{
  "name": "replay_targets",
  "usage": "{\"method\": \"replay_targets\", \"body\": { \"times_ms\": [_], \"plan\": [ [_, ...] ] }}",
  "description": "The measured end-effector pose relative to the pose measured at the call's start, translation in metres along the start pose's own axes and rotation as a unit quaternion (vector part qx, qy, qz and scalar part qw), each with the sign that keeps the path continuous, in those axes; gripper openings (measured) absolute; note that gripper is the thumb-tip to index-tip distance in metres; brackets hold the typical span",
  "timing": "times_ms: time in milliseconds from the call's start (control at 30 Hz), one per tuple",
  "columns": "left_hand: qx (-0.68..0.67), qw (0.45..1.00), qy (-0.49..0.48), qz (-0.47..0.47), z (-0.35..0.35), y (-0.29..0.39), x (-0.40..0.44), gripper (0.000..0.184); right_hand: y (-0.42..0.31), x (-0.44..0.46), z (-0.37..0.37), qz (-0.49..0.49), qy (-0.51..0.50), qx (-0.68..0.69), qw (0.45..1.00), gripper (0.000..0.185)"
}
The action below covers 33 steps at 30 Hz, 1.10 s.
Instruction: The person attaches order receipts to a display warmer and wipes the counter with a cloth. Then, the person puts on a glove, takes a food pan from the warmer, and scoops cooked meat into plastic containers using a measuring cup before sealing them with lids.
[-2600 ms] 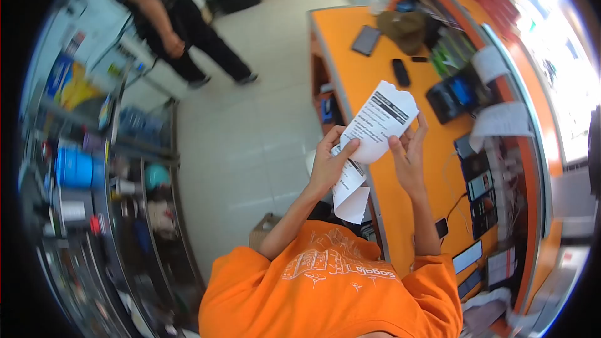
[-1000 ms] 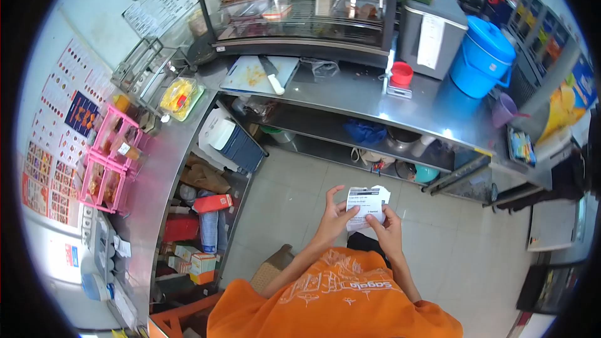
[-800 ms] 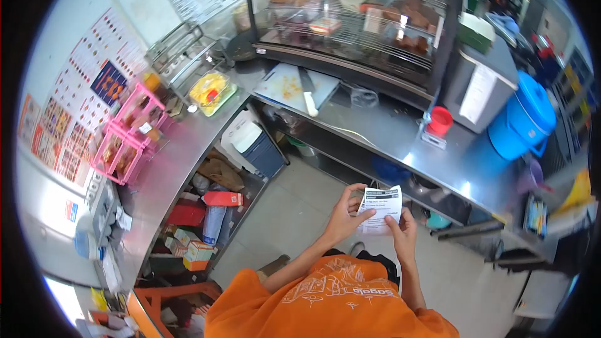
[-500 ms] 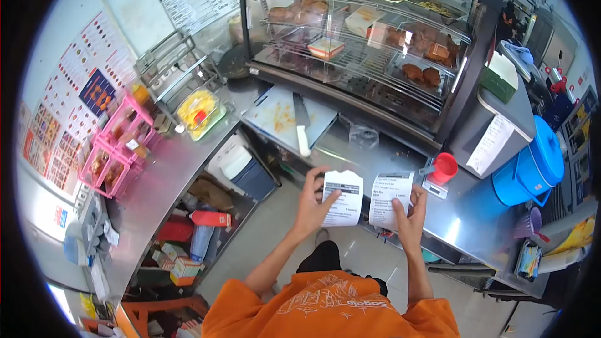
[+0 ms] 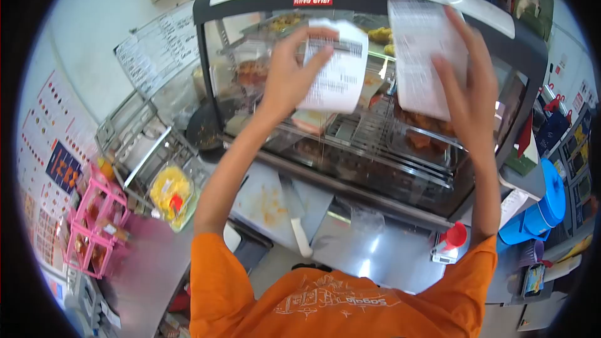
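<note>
My left hand (image 5: 291,72) pinches a printed paper receipt (image 5: 338,78) by its left edge, thumb in front. In my right hand (image 5: 469,81) is a second receipt (image 5: 422,56), its print smeared by motion. Both papers are raised in front of the glass of a food warmer (image 5: 313,0), apart from each other. Behind them, fried pieces (image 5: 422,141) and yellow food (image 5: 380,35) show on the wire shelves. Whether the receipts touch the glass I cannot tell.
Below the warmer, a knife (image 5: 297,219) lies on a stained cutting board (image 5: 256,203). Left of it stand a tub of yellow food (image 5: 169,191) and a pink rack (image 5: 94,225). A red cup (image 5: 454,236) and a blue cooler (image 5: 544,200) are at the right.
Both hands have risen, carrying the two receipts from above the counter edge up before the warmer. The receipts are now farther apart, and the view has tilted upward.
</note>
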State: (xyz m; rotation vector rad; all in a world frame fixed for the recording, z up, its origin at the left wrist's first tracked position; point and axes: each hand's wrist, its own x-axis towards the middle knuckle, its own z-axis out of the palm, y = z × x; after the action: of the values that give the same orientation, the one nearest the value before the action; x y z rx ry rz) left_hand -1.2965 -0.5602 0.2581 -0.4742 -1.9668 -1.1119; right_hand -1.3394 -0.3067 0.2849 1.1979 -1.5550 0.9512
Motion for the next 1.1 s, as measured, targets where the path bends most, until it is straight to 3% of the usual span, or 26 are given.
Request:
{"method": "replay_targets", "body": {
  "times_ms": [67, 133, 200, 267, 333, 400, 433, 467, 500, 533, 567, 600, 633, 667, 700, 767, 833, 933, 1033, 1100],
  "plan": [
    [0.053, 0.993, 0.023, 0.101, -0.003, -0.021, 0.064, 0.022, 0.031, 0.051, 0.026, -0.050, 0.023, -0.072, 0.996, 0.047],
    [0.096, 0.982, 0.028, 0.159, 0.000, -0.047, 0.120, 0.025, 0.047, 0.094, 0.049, -0.039, 0.026, -0.054, 0.997, 0.047],
    [0.130, 0.971, 0.025, 0.199, 0.005, -0.070, 0.162, 0.028, 0.088, 0.114, 0.071, -0.033, 0.001, -0.193, 0.981, 0.044],
    [0.242, 0.936, 0.094, 0.237, 0.011, -0.071, 0.178, 0.023, 0.121, 0.123, 0.091, -0.035, -0.028, -0.280, 0.959, 0.042],
    [0.303, 0.887, 0.147, 0.316, 0.010, -0.085, 0.198, 0.022, 0.131, 0.121, 0.095, -0.062, -0.030, -0.417, 0.906, 0.041],
    [0.342, 0.885, 0.124, 0.289, 0.010, -0.092, 0.201, 0.029, 0.140, 0.113, 0.100, -0.041, -0.044, -0.499, 0.865, 0.040],
    [0.359, 0.887, 0.111, 0.268, 0.010, -0.092, 0.197, 0.033, 0.124, 0.111, 0.098, -0.032, -0.046, -0.505, 0.861, 0.043],
    [0.365, 0.859, 0.131, 0.335, 0.008, -0.096, 0.196, 0.031, 0.114, 0.112, 0.092, -0.002, -0.077, -0.466, 0.881, 0.038],
    [0.322, 0.868, 0.113, 0.361, 0.009, -0.099, 0.201, 0.029, 0.104, 0.115, 0.089, 0.026, -0.109, -0.420, 0.900, 0.033],
    [0.288, 0.873, 0.096, 0.382, 0.009, -0.095, 0.200, 0.028, 0.089, 0.114, 0.088, -0.002, -0.099, -0.425, 0.900, 0.033],
    [0.252, 0.899, 0.051, 0.355, 0.010, -0.088, 0.196, 0.024, 0.121, 0.116, 0.085, -0.045, -0.107, -0.385, 0.916, 0.034],
    [0.350, 0.846, 0.054, 0.398, 0.010, -0.095, 0.195, 0.021, 0.154, 0.118, 0.081, -0.088, -0.118, -0.342, 0.928, 0.036],
    [0.293, 0.852, 0.096, 0.423, 0.022, -0.110, 0.205, 0.020, 0.186, 0.120, 0.077, -0.130, -0.133, -0.301, 0.935, 0.037],
    [0.345, 0.870, 0.067, 0.345, 0.024, -0.105, 0.204, 0.020, 0.187, 0.124, 0.076, -0.147, -0.151, -0.287, 0.934, 0.038],
    [0.299, 0.901, 0.069, 0.308, 0.030, -0.110, 0.205, 0.022, 0.172, 0.123, 0.072, -0.146, -0.174, -0.294, 0.929, 0.040],
    [0.519, 0.836, 0.014, 0.179, 0.063, -0.138, 0.250, 0.029, 0.157, 0.122, 0.069, -0.138, -0.212, -0.298, 0.920, 0.043],
    [0.335, 0.903, 0.141, 0.227, 0.035, -0.110, 0.201, 0.031, 0.158, 0.130, 0.071, -0.138, -0.230, -0.310, 0.912, 0.046],
    [0.318, 0.903, 0.197, 0.211, 0.031, -0.108, 0.193, 0.031, 0.161, 0.138, 0.074, -0.119, -0.208, -0.413, 0.879, 0.044],
    [0.320, 0.900, 0.219, 0.197, 0.027, -0.116, 0.195, 0.030, 0.147, 0.144, 0.092, -0.038, -0.217, -0.453, 0.864, 0.044],
    [0.322, 0.899, 0.229, 0.188, 0.027, -0.120, 0.198, 0.030, 0.156, 0.149, 0.092, -0.095, -0.228, -0.425, 0.871, 0.044]
  ]
}}
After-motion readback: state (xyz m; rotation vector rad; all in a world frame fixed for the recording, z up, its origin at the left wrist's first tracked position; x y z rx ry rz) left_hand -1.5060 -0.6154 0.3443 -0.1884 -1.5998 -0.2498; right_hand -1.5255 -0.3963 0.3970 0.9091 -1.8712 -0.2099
